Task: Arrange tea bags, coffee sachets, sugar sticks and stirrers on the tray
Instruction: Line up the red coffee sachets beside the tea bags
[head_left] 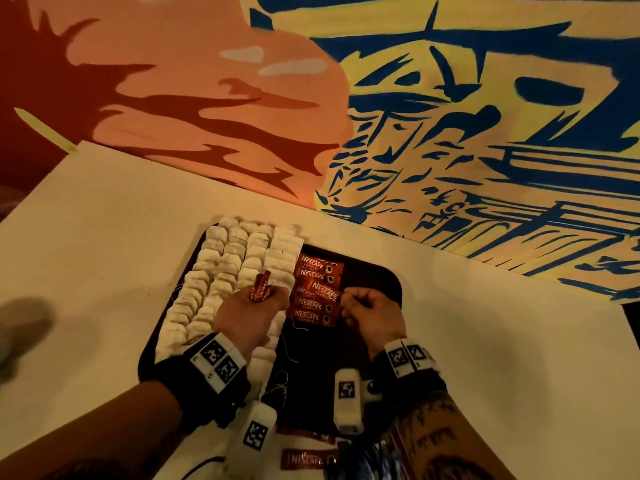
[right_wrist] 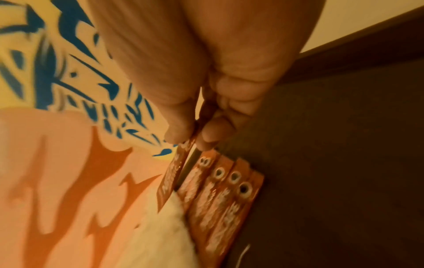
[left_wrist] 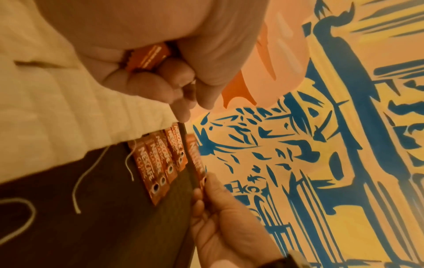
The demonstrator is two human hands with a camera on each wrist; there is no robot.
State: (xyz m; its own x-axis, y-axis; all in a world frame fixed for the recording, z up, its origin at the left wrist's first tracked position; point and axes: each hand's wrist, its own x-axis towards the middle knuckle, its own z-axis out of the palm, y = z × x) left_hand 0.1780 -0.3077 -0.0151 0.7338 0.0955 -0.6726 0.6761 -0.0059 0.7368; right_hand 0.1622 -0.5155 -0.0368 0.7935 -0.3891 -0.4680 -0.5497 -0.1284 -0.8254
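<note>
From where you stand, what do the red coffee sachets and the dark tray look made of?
Coffee sachets: glossy printed foil or plastic film, judging by the sheen and crimped ends.
Tray: dark, matte, rounded corners; probably moulded plastic, though the dim light leaves that open.

My tray dark brown; tea bags white; coffee sachets red, white lettering; table cream; wall mural orange, yellow, blue.

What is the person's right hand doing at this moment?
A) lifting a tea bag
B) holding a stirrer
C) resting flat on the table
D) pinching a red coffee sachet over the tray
D: the right hand pinches the end of a red coffee sachet over the row lying on the dark tray.
</note>
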